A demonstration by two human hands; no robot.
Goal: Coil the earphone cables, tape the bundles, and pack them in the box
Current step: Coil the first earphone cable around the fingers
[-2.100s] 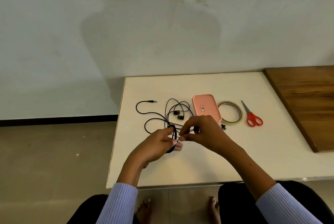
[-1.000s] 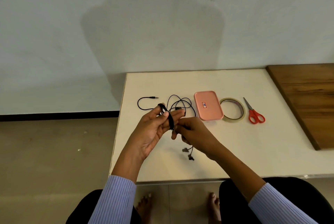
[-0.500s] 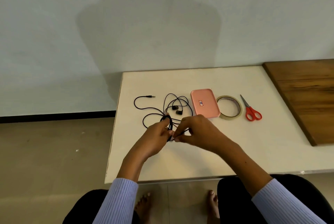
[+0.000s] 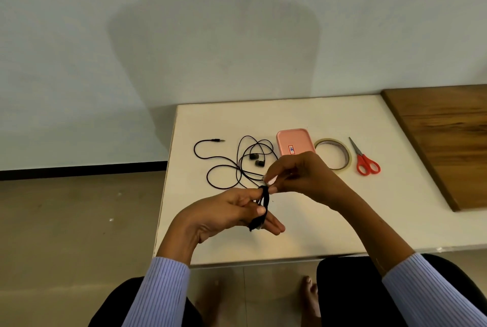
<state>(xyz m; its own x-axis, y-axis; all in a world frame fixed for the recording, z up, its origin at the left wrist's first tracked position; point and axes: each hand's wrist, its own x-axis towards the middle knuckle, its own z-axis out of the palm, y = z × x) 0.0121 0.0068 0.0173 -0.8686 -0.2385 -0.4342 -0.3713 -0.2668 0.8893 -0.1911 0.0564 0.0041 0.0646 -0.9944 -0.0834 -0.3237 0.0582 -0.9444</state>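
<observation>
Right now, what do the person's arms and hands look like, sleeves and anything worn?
Both arms wear light blue, finely striped long sleeves, pushed up the forearms: left sleeve, right sleeve. The left hand and right hand are bare, with no gloves visible.

We see the left hand (image 4: 226,217) holding a coiled black earphone bundle (image 4: 262,208) over the white table (image 4: 303,226), while the right hand (image 4: 300,173) pinches something small at the bundle's top. A second, loose earphone cable (image 4: 226,166) lies on the table beside a pink box (image 4: 294,142), a tape roll (image 4: 333,154) and red scissors (image 4: 365,160).
</observation>
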